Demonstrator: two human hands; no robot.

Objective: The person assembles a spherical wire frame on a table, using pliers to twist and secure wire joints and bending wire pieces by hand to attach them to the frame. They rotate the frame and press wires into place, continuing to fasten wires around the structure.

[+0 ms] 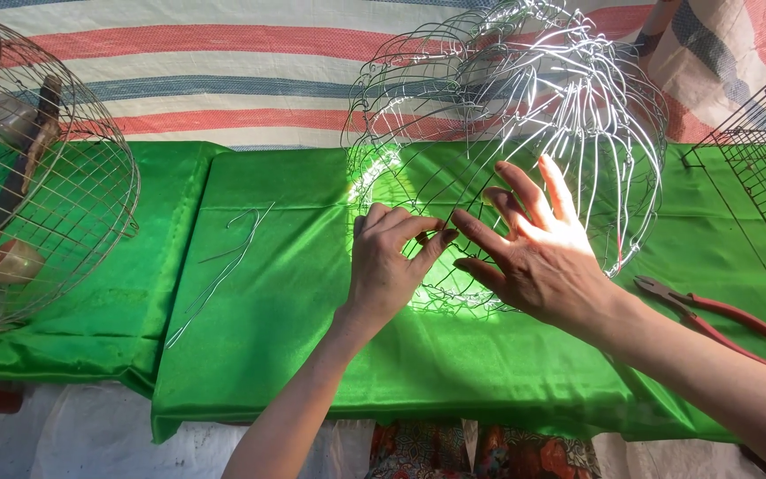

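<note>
A shiny silver wire cage frame point(507, 106), domed and made of many curved wires, lies on its side on the green satin cloth point(259, 319). My left hand point(392, 262) pinches wires at the frame's lower rim with curled fingers. My right hand point(534, 244) rests against the same rim from the right, fingers spread and hooked among the wires. The two hands nearly touch at the fingertips.
Loose thin wires point(223, 266) lie on the cloth to the left. A finished round wire cage point(37, 177) with cups inside stands at far left. Red-handled pliers point(711, 315) lie at right, beside a flat wire grid panel point(764, 151). A striped tarp point(223, 62) hangs behind.
</note>
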